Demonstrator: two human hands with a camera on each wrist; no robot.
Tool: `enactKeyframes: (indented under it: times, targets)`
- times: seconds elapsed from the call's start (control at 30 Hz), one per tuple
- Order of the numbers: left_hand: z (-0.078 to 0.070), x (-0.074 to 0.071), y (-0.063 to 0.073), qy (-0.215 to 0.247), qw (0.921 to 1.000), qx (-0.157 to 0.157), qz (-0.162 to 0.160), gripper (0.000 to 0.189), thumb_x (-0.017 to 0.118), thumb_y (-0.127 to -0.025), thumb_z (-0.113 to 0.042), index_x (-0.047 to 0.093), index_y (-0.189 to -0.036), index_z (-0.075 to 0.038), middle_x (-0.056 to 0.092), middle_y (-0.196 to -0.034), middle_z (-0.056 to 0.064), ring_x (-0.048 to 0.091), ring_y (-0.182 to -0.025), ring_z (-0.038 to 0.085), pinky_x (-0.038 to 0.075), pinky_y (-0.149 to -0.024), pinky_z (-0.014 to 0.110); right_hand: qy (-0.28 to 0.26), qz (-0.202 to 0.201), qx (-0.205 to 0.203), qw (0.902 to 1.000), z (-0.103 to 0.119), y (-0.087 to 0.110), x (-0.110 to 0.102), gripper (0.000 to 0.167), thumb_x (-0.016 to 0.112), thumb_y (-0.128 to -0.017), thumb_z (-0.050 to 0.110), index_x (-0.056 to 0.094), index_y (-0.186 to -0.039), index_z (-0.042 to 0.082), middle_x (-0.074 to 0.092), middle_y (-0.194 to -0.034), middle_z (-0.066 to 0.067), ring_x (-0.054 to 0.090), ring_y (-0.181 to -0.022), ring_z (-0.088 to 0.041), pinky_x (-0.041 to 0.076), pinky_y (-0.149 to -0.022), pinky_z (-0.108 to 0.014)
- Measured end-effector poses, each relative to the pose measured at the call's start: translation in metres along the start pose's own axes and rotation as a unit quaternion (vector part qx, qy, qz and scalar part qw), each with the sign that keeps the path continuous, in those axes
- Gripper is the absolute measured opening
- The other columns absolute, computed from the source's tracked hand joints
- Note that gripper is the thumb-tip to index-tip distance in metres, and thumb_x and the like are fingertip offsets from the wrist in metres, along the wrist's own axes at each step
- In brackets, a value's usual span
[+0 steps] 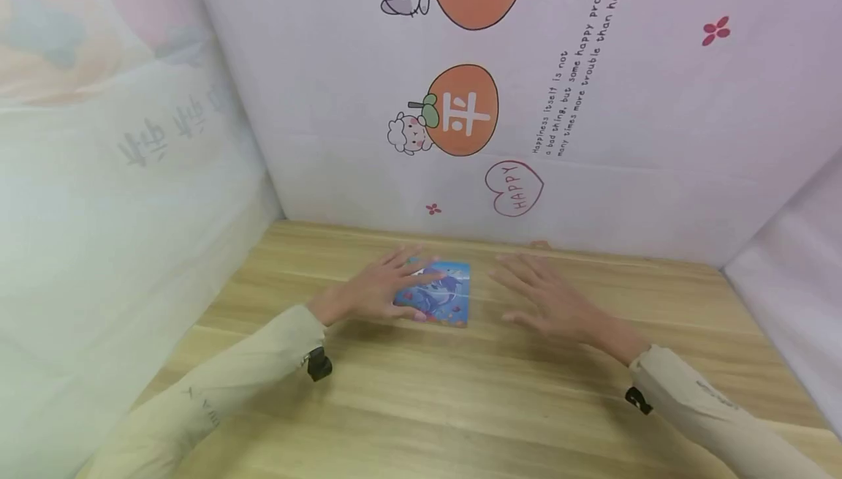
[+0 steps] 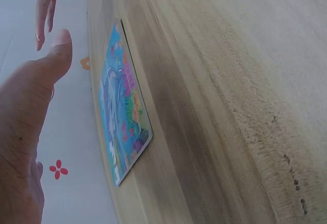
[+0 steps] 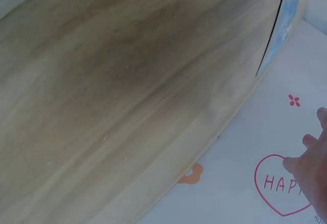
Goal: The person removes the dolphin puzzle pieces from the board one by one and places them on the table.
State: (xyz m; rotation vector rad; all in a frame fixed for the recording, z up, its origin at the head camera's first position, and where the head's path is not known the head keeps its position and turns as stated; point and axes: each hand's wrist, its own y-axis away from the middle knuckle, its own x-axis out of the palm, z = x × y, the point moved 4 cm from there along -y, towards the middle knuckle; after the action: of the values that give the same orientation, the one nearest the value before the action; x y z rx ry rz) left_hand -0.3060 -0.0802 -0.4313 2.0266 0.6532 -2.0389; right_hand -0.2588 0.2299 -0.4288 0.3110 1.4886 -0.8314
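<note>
A flat, square blue picture board [image 1: 452, 298] lies on the wooden table, printed with what looks like a dolphin and a colourful sea scene. Its thin edge shows in the left wrist view, where the board [image 2: 121, 106] looks flat on the wood. Over its left part hovers my left hand [image 1: 376, 290], fingers spread and straight, hiding that side in the head view; the left wrist view shows the hand above the board, apart from it. To the right of the board, my right hand [image 1: 555, 305] is held above the table with fingers extended, holding nothing.
The wooden table [image 1: 421, 406] meets a white printed cloth [image 1: 342, 99] standing upright at the back. More white cloth hangs at the left [image 1: 99, 245] and at the right [image 1: 789, 259]. A black strap piece [image 1: 319, 364] is on my left sleeve.
</note>
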Motion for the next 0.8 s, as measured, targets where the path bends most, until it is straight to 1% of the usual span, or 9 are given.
enactKeyframes:
  times: [0.03, 0.17, 0.23, 0.33, 0.47, 0.53, 0.63, 0.7, 0.8]
  targets:
    - [0.000, 0.001, -0.001, 0.000, 1.0000, 0.001, 0.000, 0.077, 0.059, -0.099, -0.063, 0.041, -0.162, -0.024, 0.030, -0.171, 0.009, 0.012, -0.161, 0.040, 0.017, -0.131, 0.066, -0.001, 0.002, 0.000, 1.0000, 0.000, 0.001, 0.000, 0.081, 0.070, -0.098, 0.047, 0.032, -0.166, 0.024, 0.026, -0.173, -0.011, 0.022, -0.157, -0.041, 0.005, -0.135, -0.054]
    - [-0.002, 0.001, -0.004, -0.004, 0.9999, 0.014, -0.007, 0.077, 0.061, -0.097, -0.061, 0.043, -0.161, -0.022, 0.033, -0.170, 0.011, 0.014, -0.160, 0.041, 0.017, -0.131, 0.066, 0.006, -0.001, -0.007, 1.0000, 0.000, 0.001, 0.001, 0.080, 0.068, -0.099, 0.047, 0.031, -0.166, 0.022, 0.024, -0.173, -0.011, 0.021, -0.157, -0.042, 0.000, -0.135, -0.050]
    - [-0.001, 0.001, -0.004, -0.009, 0.9998, 0.014, -0.011, 0.077, 0.061, -0.098, -0.062, 0.043, -0.161, -0.021, 0.033, -0.170, 0.010, 0.015, -0.160, 0.040, 0.018, -0.131, 0.065, 0.006, -0.007, -0.010, 0.9999, 0.000, 0.000, 0.001, 0.080, 0.068, -0.099, 0.047, 0.033, -0.165, 0.020, 0.025, -0.173, -0.012, 0.022, -0.157, -0.042, 0.002, -0.135, -0.053]
    - [0.001, 0.000, -0.005, -0.009, 0.9998, 0.004, -0.017, 0.077, 0.063, -0.098, -0.060, 0.041, -0.162, -0.023, 0.032, -0.171, 0.009, 0.016, -0.160, 0.039, 0.020, -0.130, 0.065, 0.003, -0.011, 0.005, 0.9999, -0.002, -0.005, 0.001, 0.077, 0.067, -0.100, 0.047, 0.034, -0.165, 0.020, 0.025, -0.173, -0.011, 0.021, -0.157, -0.042, 0.006, -0.134, -0.057]
    - [0.006, -0.004, -0.006, 0.024, 0.9987, -0.018, -0.041, 0.076, 0.068, -0.098, -0.052, 0.041, -0.162, -0.019, 0.034, -0.169, 0.012, 0.024, -0.158, 0.039, 0.023, -0.131, 0.061, 0.002, -0.019, 0.024, 0.9995, -0.006, -0.013, -0.002, 0.075, 0.070, -0.099, 0.043, 0.039, -0.162, 0.015, 0.026, -0.172, -0.011, 0.020, -0.158, -0.041, 0.009, -0.133, -0.060]
    - [0.009, -0.007, -0.008, 0.049, 0.9967, -0.034, -0.056, 0.075, 0.071, -0.098, -0.046, 0.042, -0.161, -0.017, 0.036, -0.168, 0.012, 0.029, -0.156, 0.038, 0.025, -0.130, 0.059, 0.003, -0.019, 0.029, 0.9994, -0.007, -0.017, -0.003, 0.076, 0.071, -0.098, 0.041, 0.039, -0.162, 0.015, 0.025, -0.173, -0.010, 0.020, -0.158, -0.040, 0.010, -0.133, -0.060]
    - [0.015, -0.007, -0.008, 0.095, 0.9901, -0.081, -0.064, 0.075, 0.073, -0.098, -0.043, 0.041, -0.161, -0.020, 0.035, -0.168, 0.011, 0.031, -0.156, 0.035, 0.027, -0.129, 0.059, 0.004, -0.007, 0.039, 0.9992, -0.009, -0.024, -0.002, 0.077, 0.070, -0.100, 0.041, 0.035, -0.165, 0.020, 0.021, -0.174, -0.006, 0.022, -0.159, -0.037, 0.015, -0.133, -0.060]
    - [0.020, -0.006, -0.007, 0.126, 0.9828, -0.121, -0.061, 0.074, 0.071, -0.099, -0.044, 0.038, -0.162, -0.022, 0.031, -0.170, 0.009, 0.030, -0.157, 0.034, 0.027, -0.128, 0.062, -0.001, 0.005, 0.049, 0.9988, -0.009, -0.030, 0.000, 0.076, 0.069, -0.101, 0.043, 0.033, -0.166, 0.023, 0.021, -0.175, -0.005, 0.022, -0.159, -0.036, 0.018, -0.132, -0.061]
    - [0.029, -0.003, -0.003, 0.163, 0.9697, -0.173, -0.056, 0.073, 0.066, -0.102, -0.047, 0.035, -0.164, -0.023, 0.029, -0.172, 0.009, 0.029, -0.157, 0.034, 0.026, -0.127, 0.065, -0.010, 0.018, 0.060, 0.9980, -0.010, -0.041, 0.004, 0.074, 0.068, -0.102, 0.043, 0.034, -0.165, 0.024, 0.023, -0.174, -0.006, 0.025, -0.157, -0.037, 0.024, -0.129, -0.063]
